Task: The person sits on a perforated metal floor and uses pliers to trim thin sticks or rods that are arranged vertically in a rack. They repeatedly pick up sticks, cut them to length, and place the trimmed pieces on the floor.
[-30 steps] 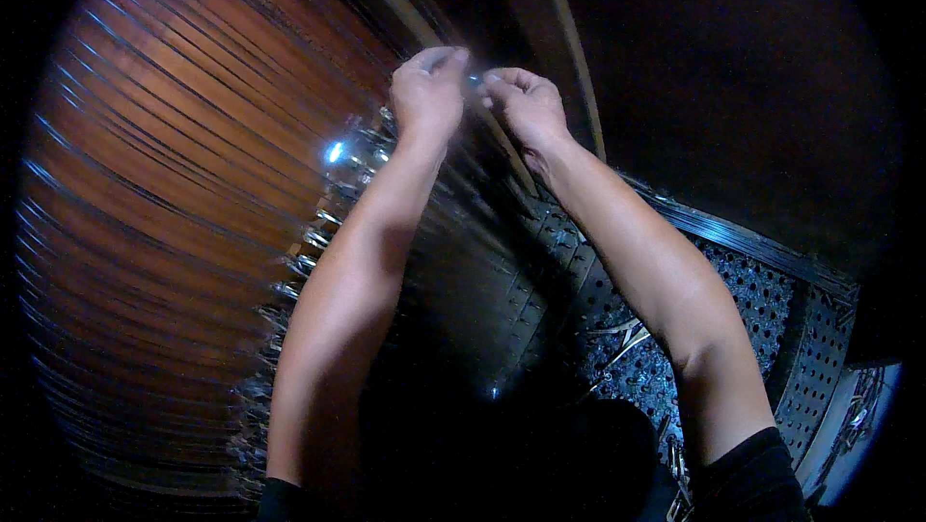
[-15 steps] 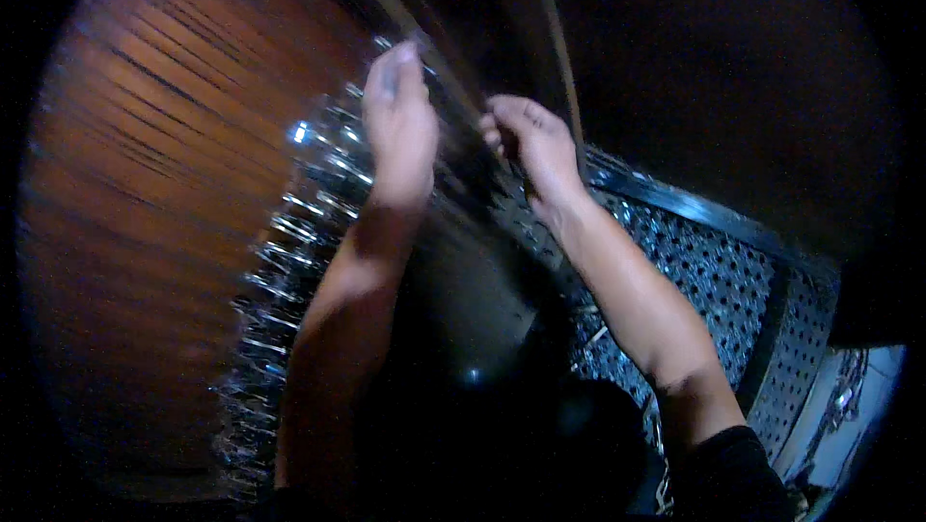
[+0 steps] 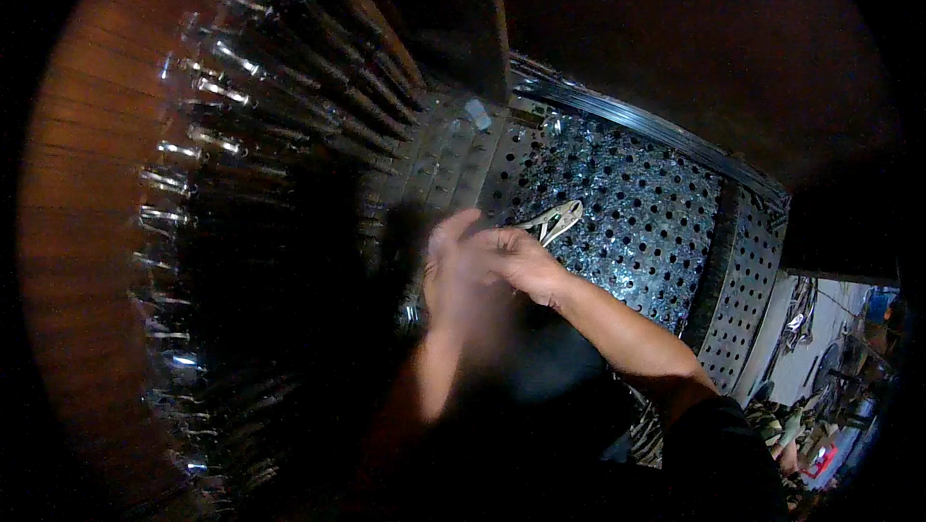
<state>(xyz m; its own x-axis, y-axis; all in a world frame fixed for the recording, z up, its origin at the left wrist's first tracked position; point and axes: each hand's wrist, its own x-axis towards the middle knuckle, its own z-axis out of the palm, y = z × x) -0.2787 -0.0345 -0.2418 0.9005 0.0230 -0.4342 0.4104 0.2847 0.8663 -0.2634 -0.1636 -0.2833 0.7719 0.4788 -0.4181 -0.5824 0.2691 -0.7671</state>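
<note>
My left hand (image 3: 451, 257) is smeared by motion in the middle of the view, close against my right hand. Its fingers cannot be made out. My right hand (image 3: 526, 263) has its fingers bent inward toward the left one, and whatever lies between them is hidden. Just beyond my right knuckles, a pair of pale metal pliers (image 3: 561, 221) shows over a plate full of round holes (image 3: 637, 242). The right hand hides the near part of the pliers, and I cannot tell whether it touches them.
To the left, a curved row of shiny metal clips or rod ends (image 3: 178, 218) runs along a rust-brown ribbed surface (image 3: 87, 194). A small pale block (image 3: 477, 115) sits on the dim plate ahead. A metal rail (image 3: 627, 122) borders the perforated plate. Clutter (image 3: 820, 406) stands at lower right.
Both hands have come down and nearer to me, from the dark bars to the middle, and now meet. My view has shifted, and the pliers and pale block now show.
</note>
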